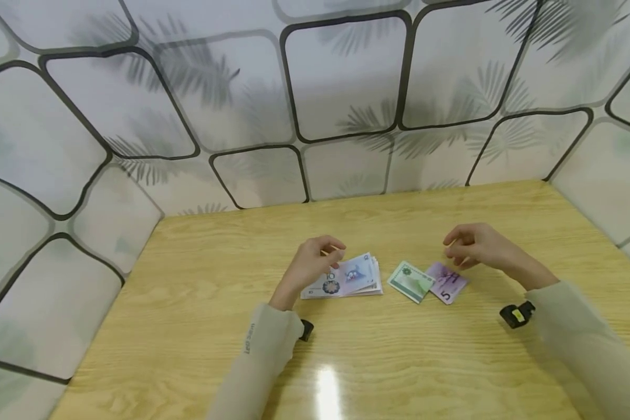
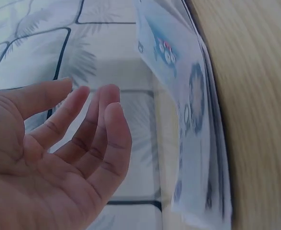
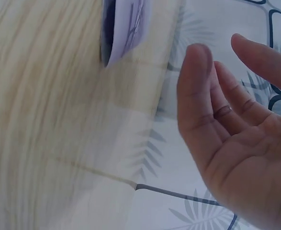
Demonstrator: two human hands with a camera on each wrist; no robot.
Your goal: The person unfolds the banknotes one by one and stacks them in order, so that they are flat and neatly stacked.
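A stack of pale blue-violet play banknotes (image 1: 359, 275), the top one marked 10, lies on the wooden table. My left hand (image 1: 313, 262) hovers over its left part; in the left wrist view the loosely bent fingers (image 2: 115, 139) hold nothing and stand apart from the notes (image 2: 193, 110). To the right lie a green note (image 1: 410, 281) and a purple note (image 1: 446, 283) marked 5, their edges meeting. My right hand (image 1: 472, 246) is above the purple note's upper right, fingers loosely bent around nothing. In the right wrist view the purple note (image 3: 127, 28) curls up at one end.
The wooden table (image 1: 199, 326) meets a patterned wall (image 1: 341, 76) with dark outlines and leaf prints at the back, and more such wall on the left and right. A black strap device sits on each wrist, the right one (image 1: 517, 315) more visible.
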